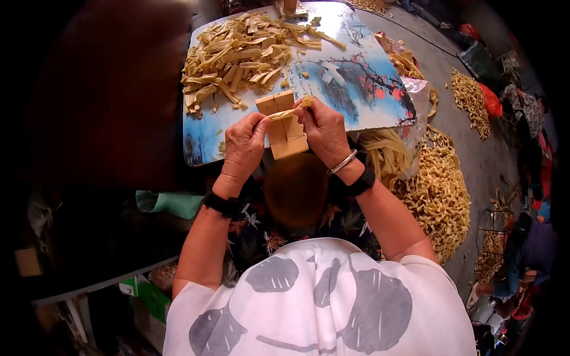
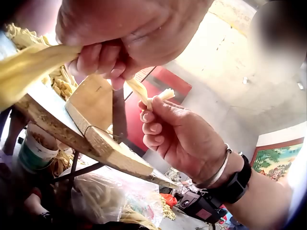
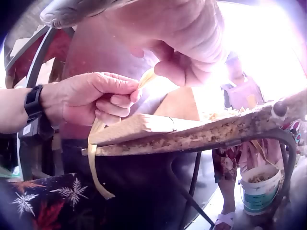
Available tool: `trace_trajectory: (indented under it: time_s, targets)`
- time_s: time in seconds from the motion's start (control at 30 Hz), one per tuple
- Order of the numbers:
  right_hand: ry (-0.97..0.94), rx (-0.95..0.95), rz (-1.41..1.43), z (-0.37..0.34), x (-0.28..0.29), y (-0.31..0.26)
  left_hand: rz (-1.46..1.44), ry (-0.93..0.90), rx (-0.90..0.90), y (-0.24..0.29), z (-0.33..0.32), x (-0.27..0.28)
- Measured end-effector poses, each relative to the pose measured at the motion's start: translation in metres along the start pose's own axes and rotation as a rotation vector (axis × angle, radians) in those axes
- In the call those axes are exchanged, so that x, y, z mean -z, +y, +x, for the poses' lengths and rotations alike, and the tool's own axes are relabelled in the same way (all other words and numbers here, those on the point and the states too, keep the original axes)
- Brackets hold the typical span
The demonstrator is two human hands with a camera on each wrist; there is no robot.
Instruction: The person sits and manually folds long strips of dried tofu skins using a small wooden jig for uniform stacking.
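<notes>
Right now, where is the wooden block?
Head view: the wooden block is midway along the table's near edge, beneath the strip held between left hand and right hand.

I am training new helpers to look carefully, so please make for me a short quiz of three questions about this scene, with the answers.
1. Multiple choice: What do the left hand and the right hand hold between them?
A) a metal spoon
B) a yellow strip
C) a red ribbon

2. True or false: A silver bracelet is worn on the right hand's side.

3. Fill in the missing word: The block at the near edge of the table is made of ____.

Key: 1 B; 2 true; 3 wood.
</notes>
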State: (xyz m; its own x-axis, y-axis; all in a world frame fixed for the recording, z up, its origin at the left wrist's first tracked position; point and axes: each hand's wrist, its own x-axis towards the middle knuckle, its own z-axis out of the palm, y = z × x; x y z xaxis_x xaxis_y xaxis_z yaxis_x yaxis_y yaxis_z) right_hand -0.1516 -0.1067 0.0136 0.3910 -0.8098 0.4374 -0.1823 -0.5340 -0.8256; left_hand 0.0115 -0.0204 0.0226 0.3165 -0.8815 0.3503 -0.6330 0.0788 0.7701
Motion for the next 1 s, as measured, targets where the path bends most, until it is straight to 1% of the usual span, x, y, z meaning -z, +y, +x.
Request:
trace_trajectory:
  time_s: [0.07, 0.17, 0.2, 0.3, 0.4, 0.5, 0.53, 0.63, 0.67, 0.7, 0.77, 0.8, 0.87, 0.9, 0.97, 1.0]
  targets:
    - [0.055, 0.068, -0.101, 0.009, -0.008, 0.007, 0.031, 0.032, 0.011, -0.006, 0.010, -0.005]
    - [-0.012, 0.163, -0.348, 0.007, -0.024, 0.040, 0.031, 0.066, 0.048, -0.032, 0.011, -0.023]
    - [-0.043, 0.130, -0.357, 0.007, -0.022, 0.037, -0.041, 0.128, 0.075, -0.033, 0.012, -0.023]
    - [-0.144, 0.101, -0.283, 0.010, -0.014, 0.035, -0.078, 0.073, 0.155, -0.035, 0.008, -0.014]
    - [-0.256, -0.027, -0.105, 0.004, 0.009, 0.020, -0.487, -0.052, 0.497, -0.022, -0.005, 0.001]
    - [-0.407, -0.169, -0.105, -0.016, 0.030, 0.000, -0.658, -0.037, 0.422, -0.001, -0.027, 0.002]
    - [-0.452, -0.098, -0.089, -0.023, 0.033, -0.002, -0.652, -0.066, 0.391, 0.002, -0.035, 0.002]
    - [-0.473, -0.238, -0.075, -0.041, 0.036, -0.034, -0.606, -0.058, 0.353, 0.022, -0.057, -0.010]
    - [-0.453, -0.285, -0.014, -0.046, 0.032, -0.039, -0.604, -0.104, 0.353, 0.022, -0.064, -0.013]
    - [-0.355, -0.195, 0.024, -0.051, 0.023, -0.035, -0.603, -0.129, 0.374, 0.028, -0.072, -0.016]
    - [-0.162, -0.015, 0.102, -0.067, 0.004, -0.018, -0.323, -0.107, 0.103, 0.013, -0.084, -0.028]
    - [-0.160, -0.010, 0.065, -0.072, 0.004, -0.020, -0.321, -0.120, 0.273, 0.007, -0.091, -0.029]
    - [-0.140, 0.025, 0.112, -0.084, 0.003, -0.031, -0.309, -0.147, 0.615, -0.002, -0.104, -0.025]
    - [-0.128, 0.040, 0.134, -0.091, 0.004, -0.037, -0.611, -0.238, 0.829, -0.002, -0.108, -0.022]
    - [-0.222, 0.102, 0.055, -0.110, 0.006, -0.042, -1.233, -0.413, 1.244, 0.002, -0.119, -0.017]
    - [-0.229, 0.133, 0.081, -0.122, 0.006, -0.046, -1.401, -0.299, 1.259, 0.020, -0.120, -0.021]
